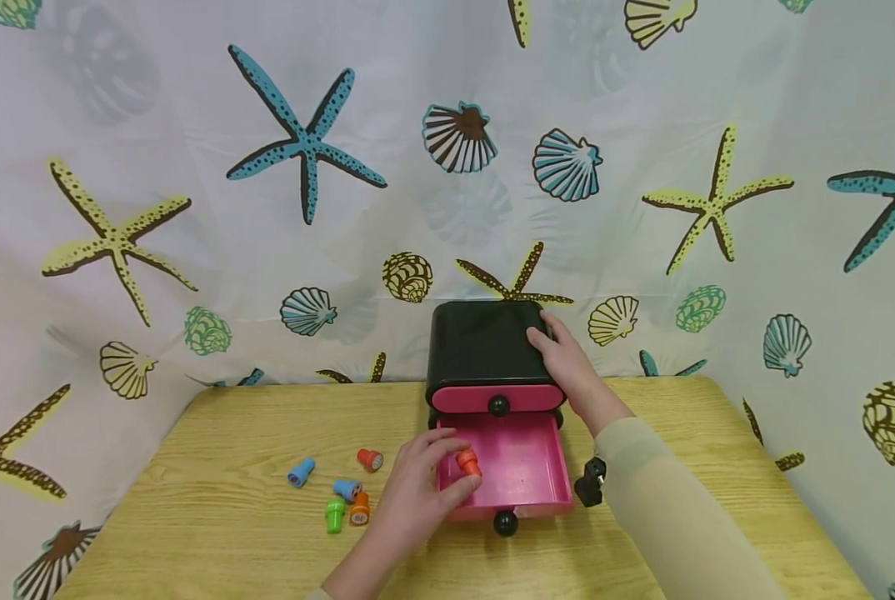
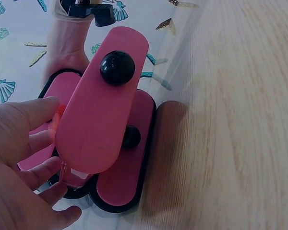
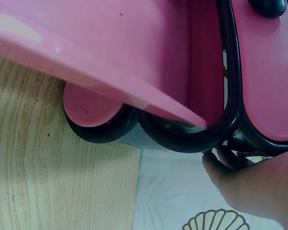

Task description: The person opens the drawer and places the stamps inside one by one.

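My left hand [image 1: 421, 492] pinches a small red toy stamp [image 1: 467, 461] between thumb and fingers, over the left side of a pulled-out pink drawer [image 1: 522, 471]. In the left wrist view the drawer front [image 2: 101, 110] hides most of that stamp. The drawer belongs to a black mini chest [image 1: 485, 342] with pink fronts and round black knobs. My right hand [image 1: 573, 362] rests against the chest's upper right side, thumb on the top edge. From the right wrist, its fingers [image 3: 221, 167] touch the black casing beside the open drawer.
Left of the chest, several stamps lie on the wooden table [image 1: 230, 533]: a red one [image 1: 370, 459], two blue ones, a green one [image 1: 334, 515] and an orange one [image 1: 360, 508]. A shell-and-starfish curtain [image 1: 387, 242] hangs behind. A black camera mount [image 1: 590, 482] sits at my right wrist.
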A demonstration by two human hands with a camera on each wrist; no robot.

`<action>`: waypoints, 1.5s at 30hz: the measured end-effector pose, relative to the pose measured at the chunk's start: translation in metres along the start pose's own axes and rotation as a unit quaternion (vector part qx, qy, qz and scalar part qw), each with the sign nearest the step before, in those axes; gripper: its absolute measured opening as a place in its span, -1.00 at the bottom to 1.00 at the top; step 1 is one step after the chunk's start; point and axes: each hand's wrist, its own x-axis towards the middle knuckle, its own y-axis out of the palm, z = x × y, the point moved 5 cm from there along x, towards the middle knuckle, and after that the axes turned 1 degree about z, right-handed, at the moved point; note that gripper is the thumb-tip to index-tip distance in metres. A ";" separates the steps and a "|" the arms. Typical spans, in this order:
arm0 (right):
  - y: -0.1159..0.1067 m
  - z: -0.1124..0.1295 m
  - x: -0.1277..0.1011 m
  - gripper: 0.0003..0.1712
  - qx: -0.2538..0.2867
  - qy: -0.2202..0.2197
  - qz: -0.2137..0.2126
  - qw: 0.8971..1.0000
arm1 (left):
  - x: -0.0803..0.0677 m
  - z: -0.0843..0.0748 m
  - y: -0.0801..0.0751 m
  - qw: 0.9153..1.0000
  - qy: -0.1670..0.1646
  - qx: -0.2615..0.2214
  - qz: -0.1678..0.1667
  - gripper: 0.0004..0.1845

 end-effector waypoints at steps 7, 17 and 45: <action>0.000 0.000 0.001 -0.19 0.000 -0.001 -0.001 1.000 | -0.001 0.002 -0.001 1.000 -0.002 -0.008 0.002 -0.51; 0.001 0.001 -0.001 -0.19 -0.001 -0.002 -0.001 1.000 | -0.001 0.014 -0.016 1.000 -0.007 -0.018 -0.009 -0.51; 0.000 0.001 -0.002 -0.19 -0.004 0.008 0.000 1.000 | 0.014 0.098 -0.072 0.996 -0.032 0.065 -0.047 -0.42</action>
